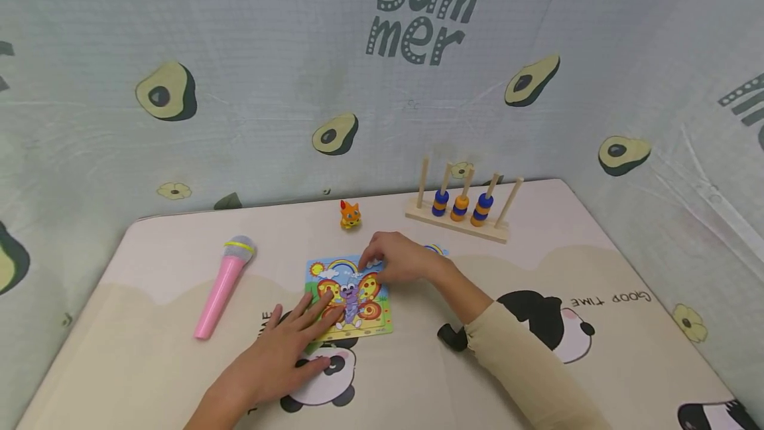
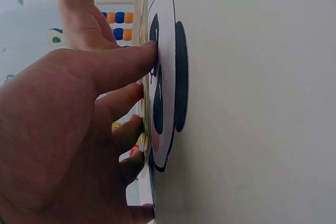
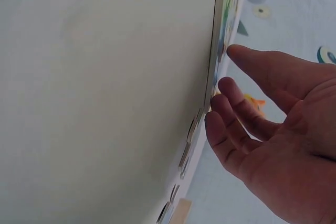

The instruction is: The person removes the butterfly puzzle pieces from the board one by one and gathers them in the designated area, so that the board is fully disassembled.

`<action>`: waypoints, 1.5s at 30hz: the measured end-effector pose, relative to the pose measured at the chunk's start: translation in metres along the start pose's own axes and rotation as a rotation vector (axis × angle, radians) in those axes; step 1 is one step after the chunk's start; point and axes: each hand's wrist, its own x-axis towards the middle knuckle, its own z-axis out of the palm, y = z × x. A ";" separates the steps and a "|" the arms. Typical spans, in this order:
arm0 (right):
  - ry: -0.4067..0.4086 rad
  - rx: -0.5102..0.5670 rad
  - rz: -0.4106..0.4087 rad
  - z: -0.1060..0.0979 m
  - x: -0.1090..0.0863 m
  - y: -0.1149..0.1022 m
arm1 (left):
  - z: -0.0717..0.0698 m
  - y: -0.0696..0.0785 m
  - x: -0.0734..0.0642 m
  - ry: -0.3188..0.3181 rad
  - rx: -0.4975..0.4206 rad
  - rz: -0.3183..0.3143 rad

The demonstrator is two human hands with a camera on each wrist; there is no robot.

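A butterfly jigsaw puzzle (image 1: 349, 294), a flat square board with a sun and rainbow, lies on the table. My left hand (image 1: 286, 350) rests spread over its lower left, fingertips on the picture and thumb on the printed panda below. At the upper right corner, my right hand (image 1: 402, 259) touches the board with bent fingertips. In the right wrist view, that thumb and the fingers (image 3: 231, 142) stand apart, with no piece visible between them. Beyond the right hand lies a rainbow-printed piece (image 1: 436, 249), partly hidden by it.
A pink toy microphone (image 1: 221, 290) lies to the left. Behind the puzzle stands a small orange figure (image 1: 350, 215). At the back right is a wooden peg stand (image 1: 456, 223) with blue and orange rings. A printed curtain (image 1: 268, 52) hangs behind the table.
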 end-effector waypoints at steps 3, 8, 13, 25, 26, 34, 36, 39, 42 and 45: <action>-0.013 -0.003 0.020 0.001 0.001 -0.003 | 0.000 0.001 0.000 -0.003 0.000 -0.001; -0.025 0.005 0.045 0.001 0.000 -0.008 | -0.001 0.000 0.000 0.002 0.005 0.003; -0.025 -0.005 0.055 0.001 0.000 -0.011 | 0.000 0.000 -0.001 0.004 0.005 0.003; -0.031 -0.016 0.099 0.003 0.001 -0.012 | -0.002 0.001 0.000 -0.011 -0.001 -0.007; -0.028 -0.017 0.094 0.003 0.001 -0.012 | -0.001 0.001 -0.001 -0.010 0.000 -0.009; 0.010 -0.027 0.081 0.005 0.001 -0.013 | 0.000 0.001 -0.001 0.006 -0.002 0.003; 0.014 -0.027 0.103 0.005 0.001 -0.015 | 0.000 0.001 0.000 0.002 -0.002 -0.002; 0.013 -0.029 0.129 0.005 0.001 -0.016 | 0.000 0.002 0.000 -0.004 -0.003 -0.012; 0.010 -0.027 0.141 0.004 0.003 -0.017 | 0.000 0.001 0.000 -0.006 -0.007 -0.016; 0.004 -0.036 0.145 0.004 0.004 -0.017 | 0.000 0.002 -0.001 -0.007 -0.011 -0.019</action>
